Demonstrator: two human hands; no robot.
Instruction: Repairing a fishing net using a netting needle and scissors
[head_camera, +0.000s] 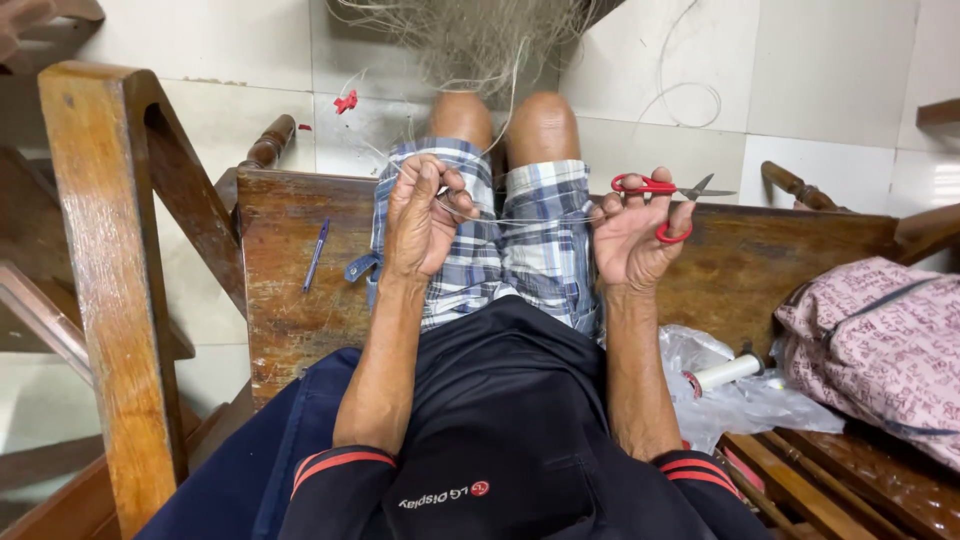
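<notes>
- A thin pale line (530, 219) is stretched taut across the middle of the frame, over the person's lap, running between the two hands.
- The left hand (420, 215), centre-left, is clenched around one end of the line, thumb and forefinger pinching it above the plaid shorts (520, 250).
- The right hand (630, 235), centre-right, grasps small red-handled scissors (665, 195) with fingers through the loops, the blades slightly parted and pointing to the right; the same hand seems also to hold the line's other end, though the exact pinch is too fine to tell.
- The step in hand looks like tensioning the line ahead of a cut or a knot; a next move would likely call for turning the blades toward the line while keeping it taut.
- From the top centre, a tangle of fine netting (480, 35) hangs down to the knees, with loose strands trailing.
- The person sits on a dark wooden bench (290, 290); a blue pen (316, 255) lies on it at centre-left.
- At lower right sit a white spool (728, 372) on a clear plastic bag (740, 405) and a pink patterned bag (880, 345).
- A wooden armrest (100, 250) fills the left side.
- The floor is pale tile (830, 70), with a small red scrap (346, 101) at upper left.
</notes>
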